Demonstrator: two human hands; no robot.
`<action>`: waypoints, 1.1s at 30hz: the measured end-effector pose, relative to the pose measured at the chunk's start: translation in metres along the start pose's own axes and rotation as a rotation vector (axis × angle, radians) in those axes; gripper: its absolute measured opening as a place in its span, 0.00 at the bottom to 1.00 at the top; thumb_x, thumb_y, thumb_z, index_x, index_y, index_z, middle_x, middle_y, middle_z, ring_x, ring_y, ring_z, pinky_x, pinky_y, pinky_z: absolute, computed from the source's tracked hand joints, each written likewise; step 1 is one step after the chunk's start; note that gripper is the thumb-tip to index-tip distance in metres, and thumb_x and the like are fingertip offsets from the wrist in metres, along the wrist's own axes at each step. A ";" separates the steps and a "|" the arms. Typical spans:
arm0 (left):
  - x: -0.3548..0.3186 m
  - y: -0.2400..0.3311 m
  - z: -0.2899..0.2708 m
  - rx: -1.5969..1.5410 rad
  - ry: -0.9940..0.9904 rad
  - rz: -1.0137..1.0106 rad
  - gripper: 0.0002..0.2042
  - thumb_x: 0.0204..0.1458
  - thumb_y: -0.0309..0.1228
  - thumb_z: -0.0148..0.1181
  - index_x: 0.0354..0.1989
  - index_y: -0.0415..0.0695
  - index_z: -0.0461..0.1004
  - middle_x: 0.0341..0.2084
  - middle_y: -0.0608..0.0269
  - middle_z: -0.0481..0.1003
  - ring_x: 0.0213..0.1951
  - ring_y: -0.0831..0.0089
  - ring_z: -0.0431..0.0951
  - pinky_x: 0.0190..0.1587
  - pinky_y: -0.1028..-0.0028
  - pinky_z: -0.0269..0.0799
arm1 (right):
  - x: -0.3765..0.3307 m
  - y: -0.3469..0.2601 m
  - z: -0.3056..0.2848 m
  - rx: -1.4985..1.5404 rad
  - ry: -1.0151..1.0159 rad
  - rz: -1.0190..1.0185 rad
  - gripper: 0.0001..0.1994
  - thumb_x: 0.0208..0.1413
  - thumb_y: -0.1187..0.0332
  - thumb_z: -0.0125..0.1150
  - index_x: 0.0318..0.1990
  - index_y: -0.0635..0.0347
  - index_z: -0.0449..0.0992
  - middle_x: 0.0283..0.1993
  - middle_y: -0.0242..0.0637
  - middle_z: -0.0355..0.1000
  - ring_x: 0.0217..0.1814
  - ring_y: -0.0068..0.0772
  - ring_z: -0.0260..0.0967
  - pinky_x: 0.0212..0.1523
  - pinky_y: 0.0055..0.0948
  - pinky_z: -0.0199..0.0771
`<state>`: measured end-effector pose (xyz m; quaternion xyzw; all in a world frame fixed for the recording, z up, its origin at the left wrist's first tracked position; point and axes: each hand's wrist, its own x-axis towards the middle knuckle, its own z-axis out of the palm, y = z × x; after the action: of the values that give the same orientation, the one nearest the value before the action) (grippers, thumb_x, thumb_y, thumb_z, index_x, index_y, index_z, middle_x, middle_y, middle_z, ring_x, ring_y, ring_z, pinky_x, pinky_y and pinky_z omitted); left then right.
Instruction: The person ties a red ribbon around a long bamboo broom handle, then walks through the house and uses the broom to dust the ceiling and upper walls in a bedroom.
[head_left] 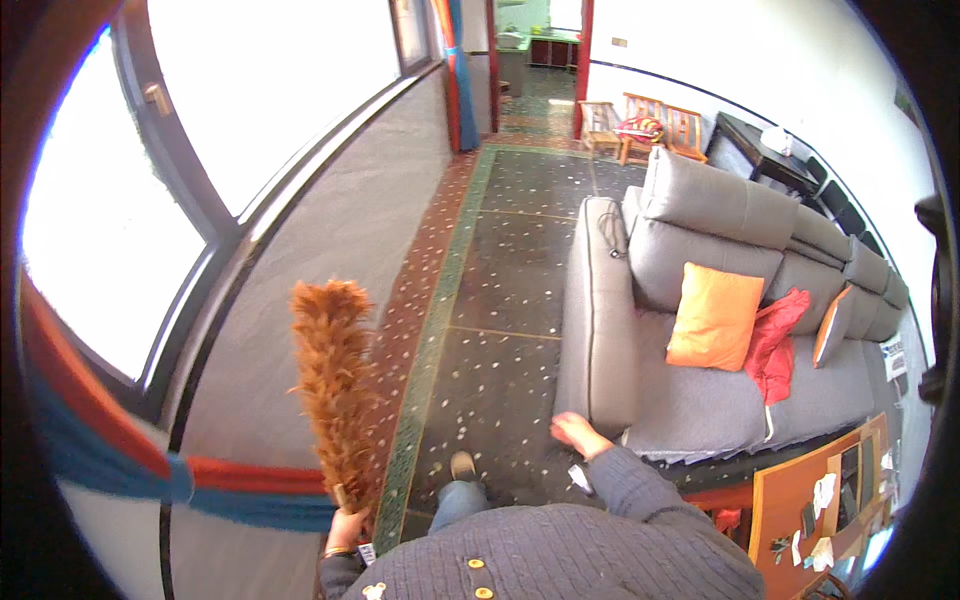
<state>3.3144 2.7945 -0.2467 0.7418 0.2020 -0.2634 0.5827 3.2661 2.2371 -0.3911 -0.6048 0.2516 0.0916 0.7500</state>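
My left hand [346, 527] grips the handle of an orange-brown feather duster [333, 385], which stands upright beside the grey wall below the window. My right hand [578, 433] hangs free with its fingers apart, holding nothing, close to the near arm of a grey sofa [598, 330]. My foot shows on the dark speckled floor [505, 300] between the two hands.
An orange cushion [714, 316], a red cloth [775, 345] and another cushion lie on the sofa. A wooden table [815, 500] with small items stands at the lower right. Large windows [270, 90] line the left wall. Wooden chairs [650, 125] stand at the far end.
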 end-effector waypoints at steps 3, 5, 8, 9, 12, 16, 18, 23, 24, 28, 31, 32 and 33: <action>0.079 0.072 0.029 0.202 0.023 0.074 0.07 0.48 0.30 0.58 0.21 0.42 0.70 0.12 0.67 0.67 0.14 0.74 0.66 0.17 0.73 0.60 | 0.123 -0.119 0.027 0.153 0.005 -0.024 0.12 0.58 0.61 0.55 0.45 0.57 0.72 0.39 0.36 0.73 0.38 0.28 0.72 0.38 0.27 0.71; 0.135 0.125 0.050 0.172 -0.017 0.014 0.05 0.47 0.28 0.58 0.29 0.41 0.71 0.18 0.67 0.70 0.18 0.75 0.68 0.20 0.72 0.63 | 0.173 -0.161 0.017 0.194 0.055 0.016 0.12 0.58 0.61 0.55 0.45 0.57 0.72 0.38 0.36 0.73 0.38 0.28 0.72 0.38 0.28 0.71; 0.212 0.209 0.082 0.221 -0.075 0.137 0.07 0.47 0.29 0.60 0.31 0.40 0.71 0.20 0.67 0.71 0.20 0.74 0.69 0.21 0.74 0.64 | 0.219 -0.167 -0.019 0.308 0.162 0.040 0.10 0.57 0.61 0.55 0.41 0.56 0.72 0.36 0.36 0.73 0.36 0.28 0.72 0.37 0.29 0.72; 0.244 0.242 0.095 0.190 -0.084 0.066 0.06 0.47 0.29 0.60 0.31 0.40 0.72 0.18 0.67 0.70 0.18 0.75 0.68 0.20 0.73 0.63 | 0.224 -0.159 -0.039 0.326 0.259 0.126 0.08 0.56 0.62 0.56 0.37 0.54 0.72 0.33 0.35 0.73 0.34 0.29 0.72 0.34 0.29 0.73; 0.339 0.334 0.148 0.275 -0.170 0.144 0.06 0.48 0.30 0.59 0.31 0.42 0.71 0.17 0.68 0.69 0.18 0.76 0.67 0.21 0.73 0.63 | 0.195 -0.123 -0.110 0.105 0.077 0.333 0.11 0.56 0.61 0.55 0.33 0.60 0.73 0.29 0.41 0.73 0.32 0.34 0.73 0.32 0.31 0.73; 0.465 0.455 0.227 0.153 -0.294 0.137 0.04 0.48 0.28 0.56 0.26 0.43 0.70 0.15 0.67 0.68 0.16 0.75 0.67 0.19 0.74 0.63 | 0.155 -0.111 -0.177 -0.110 0.139 0.719 0.12 0.55 0.60 0.55 0.35 0.61 0.74 0.31 0.40 0.74 0.35 0.34 0.73 0.34 0.31 0.73; 0.523 0.517 0.269 0.219 -0.378 0.131 0.04 0.48 0.28 0.57 0.26 0.43 0.70 0.16 0.67 0.69 0.17 0.75 0.67 0.20 0.75 0.63 | 0.168 -0.130 -0.209 -0.074 0.223 0.862 0.13 0.55 0.59 0.56 0.36 0.61 0.75 0.32 0.40 0.74 0.36 0.34 0.73 0.35 0.31 0.72; 0.613 0.630 0.379 0.179 -0.497 0.244 0.07 0.48 0.27 0.59 0.36 0.42 0.73 0.19 0.70 0.69 0.19 0.77 0.67 0.21 0.76 0.62 | 0.281 -0.215 -0.282 -0.199 0.217 0.864 0.15 0.54 0.58 0.57 0.38 0.62 0.76 0.35 0.39 0.75 0.39 0.34 0.72 0.37 0.31 0.71; 0.626 0.651 0.398 0.200 -0.456 0.195 0.05 0.48 0.28 0.59 0.33 0.43 0.73 0.17 0.69 0.69 0.18 0.77 0.67 0.20 0.76 0.60 | 0.314 -0.235 -0.286 -0.294 0.157 0.785 0.15 0.54 0.58 0.57 0.39 0.62 0.77 0.36 0.39 0.75 0.40 0.34 0.72 0.38 0.31 0.71; 0.674 0.732 0.457 0.280 -0.495 0.216 0.05 0.47 0.28 0.59 0.25 0.43 0.71 0.15 0.69 0.69 0.16 0.77 0.67 0.18 0.74 0.60 | 0.510 -0.352 -0.293 -0.310 -0.147 0.219 0.17 0.53 0.57 0.58 0.40 0.62 0.78 0.38 0.38 0.76 0.42 0.34 0.72 0.40 0.30 0.71; 0.727 0.774 0.499 0.276 -0.466 0.177 0.05 0.46 0.26 0.59 0.31 0.41 0.73 0.21 0.68 0.72 0.22 0.77 0.69 0.23 0.74 0.63 | 0.695 -0.481 -0.338 0.132 -0.159 0.483 0.15 0.57 0.58 0.56 0.40 0.60 0.78 0.41 0.35 0.76 0.45 0.30 0.72 0.46 0.28 0.69; 0.750 0.784 0.515 0.327 -0.396 0.224 0.03 0.46 0.26 0.58 0.28 0.41 0.74 0.17 0.68 0.71 0.18 0.78 0.68 0.19 0.74 0.61 | 0.745 -0.521 -0.354 0.034 -0.170 0.404 0.15 0.57 0.58 0.55 0.41 0.60 0.78 0.42 0.35 0.76 0.45 0.28 0.72 0.46 0.28 0.68; 0.776 0.794 0.533 0.365 -0.374 0.151 0.04 0.46 0.27 0.59 0.29 0.40 0.74 0.17 0.68 0.72 0.18 0.78 0.68 0.19 0.74 0.62 | 0.787 -0.555 -0.368 -0.037 -0.196 0.248 0.15 0.58 0.58 0.54 0.41 0.60 0.78 0.42 0.35 0.76 0.45 0.27 0.72 0.46 0.27 0.68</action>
<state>4.3186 2.0811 -0.2280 0.7861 -0.0158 -0.3837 0.4843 4.0873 1.6148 -0.3493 -0.5711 0.2480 0.2467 0.7426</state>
